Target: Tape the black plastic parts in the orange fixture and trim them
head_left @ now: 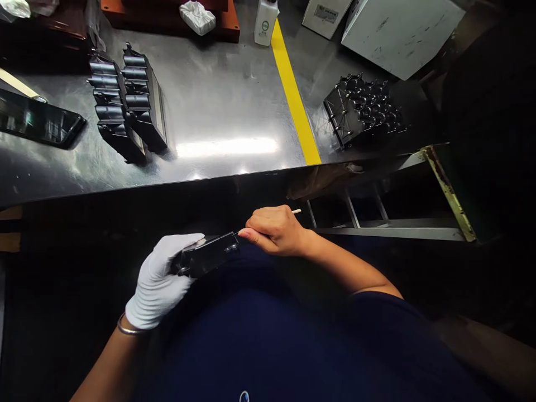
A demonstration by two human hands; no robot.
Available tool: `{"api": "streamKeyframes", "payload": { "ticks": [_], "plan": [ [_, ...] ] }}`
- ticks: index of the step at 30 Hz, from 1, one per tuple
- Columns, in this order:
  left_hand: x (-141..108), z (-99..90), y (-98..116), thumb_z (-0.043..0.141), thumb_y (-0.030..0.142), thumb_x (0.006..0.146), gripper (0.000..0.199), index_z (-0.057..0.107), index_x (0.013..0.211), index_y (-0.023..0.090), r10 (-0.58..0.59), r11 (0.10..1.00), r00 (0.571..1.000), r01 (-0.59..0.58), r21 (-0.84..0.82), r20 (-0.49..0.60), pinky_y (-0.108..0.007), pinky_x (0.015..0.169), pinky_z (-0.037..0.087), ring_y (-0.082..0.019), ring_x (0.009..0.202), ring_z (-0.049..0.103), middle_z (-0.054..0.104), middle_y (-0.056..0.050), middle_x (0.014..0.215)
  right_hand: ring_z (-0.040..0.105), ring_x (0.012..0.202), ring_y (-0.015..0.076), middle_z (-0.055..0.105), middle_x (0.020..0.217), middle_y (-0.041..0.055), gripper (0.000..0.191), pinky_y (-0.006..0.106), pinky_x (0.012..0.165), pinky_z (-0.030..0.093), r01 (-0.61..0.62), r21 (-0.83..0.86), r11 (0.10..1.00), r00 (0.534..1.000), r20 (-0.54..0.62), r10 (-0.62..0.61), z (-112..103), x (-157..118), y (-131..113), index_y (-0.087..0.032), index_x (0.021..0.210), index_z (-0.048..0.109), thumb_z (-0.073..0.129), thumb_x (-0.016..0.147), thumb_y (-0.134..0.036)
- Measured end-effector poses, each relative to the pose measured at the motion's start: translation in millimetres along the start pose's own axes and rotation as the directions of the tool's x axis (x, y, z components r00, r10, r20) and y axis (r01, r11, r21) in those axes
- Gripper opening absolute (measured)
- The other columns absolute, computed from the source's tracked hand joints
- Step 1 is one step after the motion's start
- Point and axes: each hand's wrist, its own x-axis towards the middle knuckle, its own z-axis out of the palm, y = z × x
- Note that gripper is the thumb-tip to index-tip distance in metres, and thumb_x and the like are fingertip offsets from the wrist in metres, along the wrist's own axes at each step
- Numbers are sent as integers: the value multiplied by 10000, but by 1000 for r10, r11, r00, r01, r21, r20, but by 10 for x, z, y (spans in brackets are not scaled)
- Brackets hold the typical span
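Observation:
My left hand (161, 279), in a white glove, is closed round a black moulded plastic part (209, 258) held in front of my body, below the bench edge. My bare right hand (274, 229) is closed round a thin tool with a pale handle (297, 211), whose end sticks out behind the fist. The tool's other end is mostly hidden by my fingers; a fine tip seems to meet the part's upper right corner. On the bench to the left stand two black ribbed plastic parts (144, 95) close together.
The metal bench (218, 100) carries a yellow tape strip (295, 92), a white bottle (266, 22), and a phone (39, 120) at left. Black parts with round cups (364, 106) stand at right near a white box (397, 33). Below hangs a metal frame (389, 231).

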Motion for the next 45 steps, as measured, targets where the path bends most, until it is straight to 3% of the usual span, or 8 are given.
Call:
{"api": "streamKeyframes", "payload": {
  "ticks": [5,12,15,18,21,23,39,45],
  "plan": [
    [26,-39,30,693,179,765,412,632,1157,292,257,962,964,-261,78,67,-413,843,545,-249,966,664,697,-55,1057,450,540,94,506,573,-3,497,249,542,270,-50,8,999,998,31,50,-9,16,34,-172,621,530,364,1013,-429],
    [98,-58,126,718,87,707,505,660,1153,317,459,876,885,-466,125,84,-413,902,515,-240,947,689,740,-17,982,299,481,69,333,531,-57,563,247,512,232,-22,373,928,951,293,-95,-89,0,43,-195,549,339,401,972,-562],
    [77,-42,99,739,116,706,457,681,1121,299,353,933,934,-356,48,47,-399,888,525,-243,961,684,734,-33,1016,253,475,71,271,516,-62,586,261,514,224,13,411,911,951,275,-138,-79,-8,53,-201,527,263,385,985,-547],
    [48,-36,49,801,219,685,445,687,1114,252,-1,995,999,5,-96,45,-368,838,548,-241,926,687,722,-57,1051,319,491,79,339,521,-45,596,259,522,242,93,376,922,970,174,-169,-64,28,61,-197,540,354,336,974,-606],
    [57,-38,-2,838,397,637,550,680,1123,197,-328,882,920,380,-278,216,-350,764,563,-247,839,690,733,-78,987,384,532,91,413,566,-29,593,250,517,238,203,238,950,975,39,-218,-57,116,45,-176,640,492,402,892,-704],
    [84,-37,-27,835,460,622,574,687,1095,171,-373,812,863,482,-329,342,-325,715,556,-238,789,675,734,-82,926,390,546,95,416,588,-31,596,247,511,221,260,150,954,964,23,-266,-55,182,23,-173,681,522,446,846,-741],
    [134,72,-87,808,507,640,562,704,1065,155,-349,758,850,504,-415,396,-294,737,518,-241,828,640,721,-104,943,343,502,91,338,541,-37,631,271,499,192,297,68,953,954,-54,-293,91,258,15,-189,557,425,386,868,-736],
    [139,20,-74,786,506,669,570,683,1108,157,-330,803,853,479,-355,405,-296,721,531,-243,826,657,724,-102,949,344,459,65,374,497,-43,633,265,483,194,168,360,918,960,152,-235,19,211,49,-187,509,350,467,871,-693]
  ]
}}
